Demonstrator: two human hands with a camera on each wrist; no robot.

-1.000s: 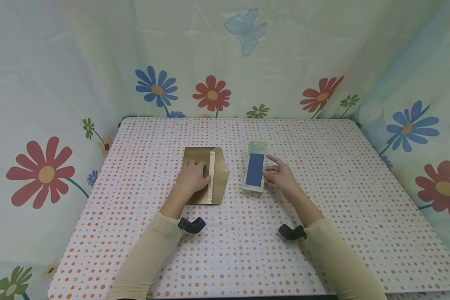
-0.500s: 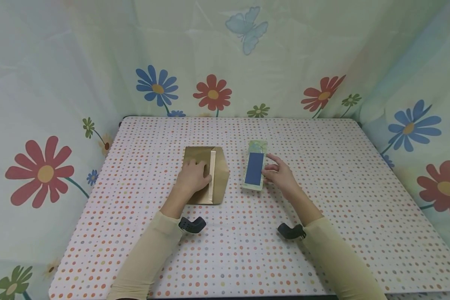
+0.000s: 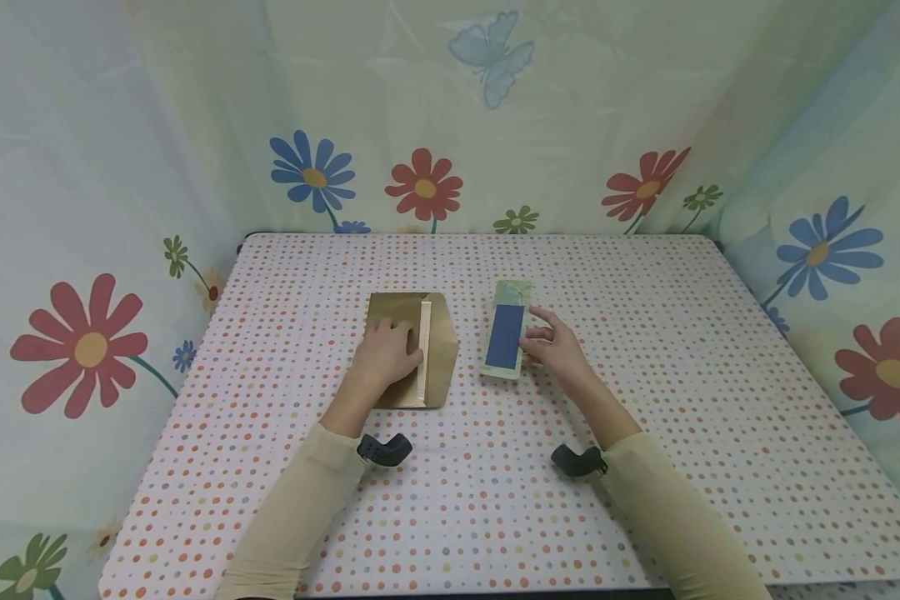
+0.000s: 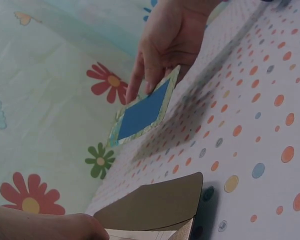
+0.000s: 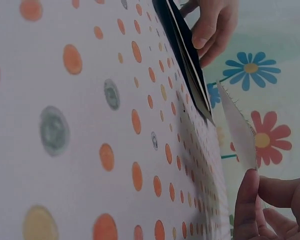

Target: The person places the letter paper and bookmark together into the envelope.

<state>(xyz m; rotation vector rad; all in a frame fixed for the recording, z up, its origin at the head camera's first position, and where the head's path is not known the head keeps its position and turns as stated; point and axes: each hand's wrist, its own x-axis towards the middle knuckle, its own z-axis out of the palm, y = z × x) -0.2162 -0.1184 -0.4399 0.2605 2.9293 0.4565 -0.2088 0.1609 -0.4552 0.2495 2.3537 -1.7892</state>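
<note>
A gold envelope (image 3: 441, 354) lies on the table with its flap open toward the right and a pale strip along the fold. My left hand (image 3: 381, 354) rests on its body, fingers bent and the thumb by the strip. To the right, my right hand (image 3: 558, 346) pinches a card (image 3: 505, 337) by its right edge. The card has a light green patterned border and a dark blue rectangle; its plain pale back shows in the right wrist view. In the left wrist view the card (image 4: 145, 115) is tilted above the tabletop, over its shadow.
A white tablecloth (image 3: 450, 517) with coloured dots covers the table. Flower-printed curtains (image 3: 570, 117) stand behind and at both sides. A dark curved wrist mount (image 3: 385, 451) sits on the left wrist, and a similar mount (image 3: 579, 461) on the right.
My right hand has shifted slightly left with the card, toward the envelope. The left hand and the envelope have stayed in place.
</note>
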